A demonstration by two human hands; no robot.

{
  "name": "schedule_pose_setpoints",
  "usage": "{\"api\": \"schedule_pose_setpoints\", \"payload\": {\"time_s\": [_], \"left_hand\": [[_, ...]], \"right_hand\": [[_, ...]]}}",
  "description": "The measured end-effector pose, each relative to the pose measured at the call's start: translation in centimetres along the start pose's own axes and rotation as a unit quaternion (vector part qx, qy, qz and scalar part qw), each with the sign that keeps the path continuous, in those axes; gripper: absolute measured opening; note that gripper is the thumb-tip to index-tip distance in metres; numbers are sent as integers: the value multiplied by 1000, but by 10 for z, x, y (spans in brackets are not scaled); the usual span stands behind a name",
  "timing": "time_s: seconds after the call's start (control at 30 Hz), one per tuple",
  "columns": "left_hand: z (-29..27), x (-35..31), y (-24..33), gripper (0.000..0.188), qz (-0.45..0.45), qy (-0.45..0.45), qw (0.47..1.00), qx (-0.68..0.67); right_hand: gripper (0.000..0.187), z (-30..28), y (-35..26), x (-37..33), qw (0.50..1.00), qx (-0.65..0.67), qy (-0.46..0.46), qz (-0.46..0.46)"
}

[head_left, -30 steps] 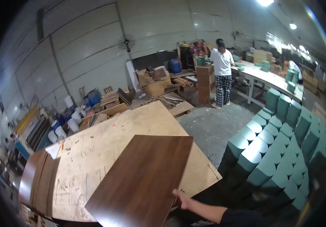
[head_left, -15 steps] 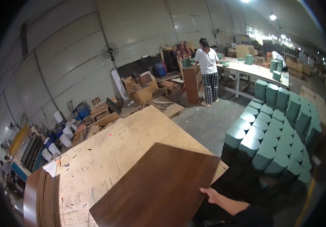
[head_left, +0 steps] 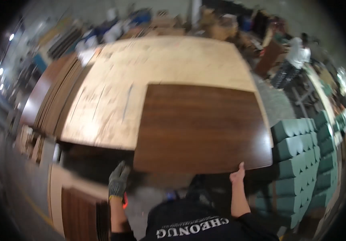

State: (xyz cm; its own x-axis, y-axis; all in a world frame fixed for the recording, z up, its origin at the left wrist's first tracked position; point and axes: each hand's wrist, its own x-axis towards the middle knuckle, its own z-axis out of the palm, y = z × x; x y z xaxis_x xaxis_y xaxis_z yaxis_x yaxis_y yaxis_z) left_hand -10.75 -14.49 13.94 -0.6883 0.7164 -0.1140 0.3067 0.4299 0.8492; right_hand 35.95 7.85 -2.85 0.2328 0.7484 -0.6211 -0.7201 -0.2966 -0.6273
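A dark brown wood-grain panel [head_left: 203, 128] lies on the right part of a pale plywood tabletop [head_left: 112, 96], its front edge jutting past the table toward me. My bare right hand [head_left: 238, 173] grips that front edge near the right corner, thumb on top and fingers hidden underneath. Off the panel's front left corner, my left hand [head_left: 118, 180] in a grey glove with a yellow cuff reaches up with stretched fingers. It holds nothing, and a small gap separates it from the panel.
Brown boards [head_left: 56, 96] are stacked along the table's left side. More dark panels [head_left: 80, 213] stand low at the front left. Several stacks of green round-ended pieces [head_left: 297, 160] rise at the right. A person [head_left: 295, 58] in a white top is at the far right.
My view has swung down and left, so the table and panel appear squarer to me. My gloved left hand has come into view. The right hand still holds the panel's edge.
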Motion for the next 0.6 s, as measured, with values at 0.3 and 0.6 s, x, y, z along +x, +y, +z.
{"api": "schedule_pose_setpoints", "payload": {"time_s": [0.3,0.6], "left_hand": [[65,-128,-174,47,-248,-137,830,-480],[9,94,-76,54,253,-134,890,353]], "right_hand": [[72,-4,-10,27,986,-140,22,82],[85,1,-31,8,957,-258,71,115]]}}
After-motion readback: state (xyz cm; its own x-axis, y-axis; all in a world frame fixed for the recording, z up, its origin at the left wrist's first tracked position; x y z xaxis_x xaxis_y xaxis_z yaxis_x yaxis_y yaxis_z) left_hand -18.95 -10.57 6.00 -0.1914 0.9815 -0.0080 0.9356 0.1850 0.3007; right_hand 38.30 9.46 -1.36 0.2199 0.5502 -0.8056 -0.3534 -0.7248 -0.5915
